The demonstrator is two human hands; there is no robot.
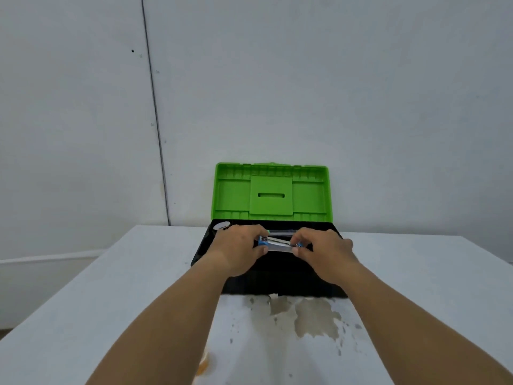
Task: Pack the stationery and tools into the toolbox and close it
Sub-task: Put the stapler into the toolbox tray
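Item one, far left: I log the white table [83, 287], bare of any loose stationery or tools on this side, with only a faint orange smear near the front edge. Item two, back-left corner of the box: a round silvery object [223, 225], possibly a roll of tape, lies inside; I cannot tell more. Item three: my left hand [240, 247], fingers curled round the left end of a slim blue and silver tool [278, 243], thumb beneath, grip closed on it. Item four: that tool itself, held level across the open mouth of the black toolbox [277, 284], over its middle; whether it rests on anything inside I cannot tell. Behind it a long dark item [281, 232] lies along the rear of the box, already stowed. Item five: the green lid [272, 191], standing upright against the wall, fully open. Item six: my right hand [323, 250], fingers pinched shut on the tool's right end. Item seven, right of the box: table again, bare, with a brownish stain [311, 315] just before the box front. Status, by my reckoning: packing is nearly done, since I see nothing waiting on the table. Outstanding: set this tool down inside, release both hands, swing the lid down and latch it.
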